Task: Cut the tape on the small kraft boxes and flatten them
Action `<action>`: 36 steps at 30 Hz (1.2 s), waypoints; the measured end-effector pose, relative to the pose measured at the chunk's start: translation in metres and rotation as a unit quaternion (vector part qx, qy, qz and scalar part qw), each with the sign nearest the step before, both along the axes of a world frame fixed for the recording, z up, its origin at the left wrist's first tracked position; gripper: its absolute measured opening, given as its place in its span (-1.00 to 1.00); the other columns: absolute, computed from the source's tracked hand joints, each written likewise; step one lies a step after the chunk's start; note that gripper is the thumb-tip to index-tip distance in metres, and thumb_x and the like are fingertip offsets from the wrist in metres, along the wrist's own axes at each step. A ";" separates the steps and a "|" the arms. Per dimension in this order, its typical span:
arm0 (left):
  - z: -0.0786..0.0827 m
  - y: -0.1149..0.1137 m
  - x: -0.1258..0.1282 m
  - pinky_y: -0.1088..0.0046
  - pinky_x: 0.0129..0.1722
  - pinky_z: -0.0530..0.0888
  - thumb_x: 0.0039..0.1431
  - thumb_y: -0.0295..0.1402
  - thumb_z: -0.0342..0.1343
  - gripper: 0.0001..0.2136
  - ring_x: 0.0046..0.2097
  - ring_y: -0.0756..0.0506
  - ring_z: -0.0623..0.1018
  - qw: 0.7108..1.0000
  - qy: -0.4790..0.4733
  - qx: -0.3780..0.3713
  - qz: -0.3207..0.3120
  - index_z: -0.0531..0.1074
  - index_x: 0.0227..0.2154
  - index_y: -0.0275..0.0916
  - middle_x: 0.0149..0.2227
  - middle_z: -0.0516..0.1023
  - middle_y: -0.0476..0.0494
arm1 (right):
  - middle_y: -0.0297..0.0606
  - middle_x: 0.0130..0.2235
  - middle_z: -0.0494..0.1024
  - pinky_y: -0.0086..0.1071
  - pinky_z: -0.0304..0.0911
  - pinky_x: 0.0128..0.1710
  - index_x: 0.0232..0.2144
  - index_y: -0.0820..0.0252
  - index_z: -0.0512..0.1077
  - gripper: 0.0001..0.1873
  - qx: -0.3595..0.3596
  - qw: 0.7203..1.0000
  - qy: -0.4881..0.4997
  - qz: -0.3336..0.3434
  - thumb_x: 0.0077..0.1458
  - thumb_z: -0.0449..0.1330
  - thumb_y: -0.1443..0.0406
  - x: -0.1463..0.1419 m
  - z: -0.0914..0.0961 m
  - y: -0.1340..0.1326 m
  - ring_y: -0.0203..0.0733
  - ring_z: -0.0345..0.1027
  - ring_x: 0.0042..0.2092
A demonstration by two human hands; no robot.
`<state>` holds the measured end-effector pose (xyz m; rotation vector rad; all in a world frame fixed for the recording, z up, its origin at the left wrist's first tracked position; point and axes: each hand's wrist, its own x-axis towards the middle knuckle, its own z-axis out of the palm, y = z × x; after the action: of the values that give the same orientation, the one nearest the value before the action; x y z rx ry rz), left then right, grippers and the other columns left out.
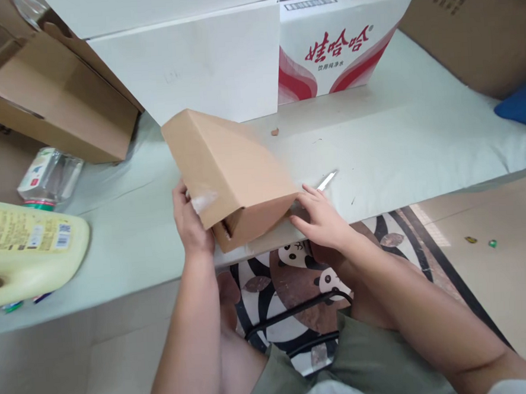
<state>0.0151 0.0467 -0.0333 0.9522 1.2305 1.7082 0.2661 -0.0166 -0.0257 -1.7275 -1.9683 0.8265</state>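
Observation:
A plain brown cardboard box is tilted at the front edge of the covered table, with a strip of clear tape shining on its left side. My left hand is closed around that side, its fingers partly hidden behind the box. At the right corner, my right hand holds the cardboard edge between thumb and fingers. Just beyond those fingers a utility knife lies on the table, its blade showing and its handle hidden by the hand.
White cartons and a red-and-white water carton stand at the back. On the left are an open brown carton, a clear plastic bottle and a yellow jug. A blue object sits far right.

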 end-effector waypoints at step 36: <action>0.026 0.000 -0.013 0.52 -0.58 0.28 0.00 -0.24 0.29 -0.70 -0.55 0.03 0.28 0.981 0.102 -0.164 0.027 0.30 -0.64 -0.18 -0.61 0.29 0.06 | -0.07 0.00 0.62 0.04 0.45 0.09 -0.03 0.10 0.45 -0.47 0.066 0.941 0.292 -0.158 -0.03 0.39 0.05 -0.003 -0.006 0.000 0.19 0.45 0.15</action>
<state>0.0019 0.0466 -0.0069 0.9140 1.6270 1.4128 0.2629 -0.0171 -0.0319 -1.4454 -1.2846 0.9291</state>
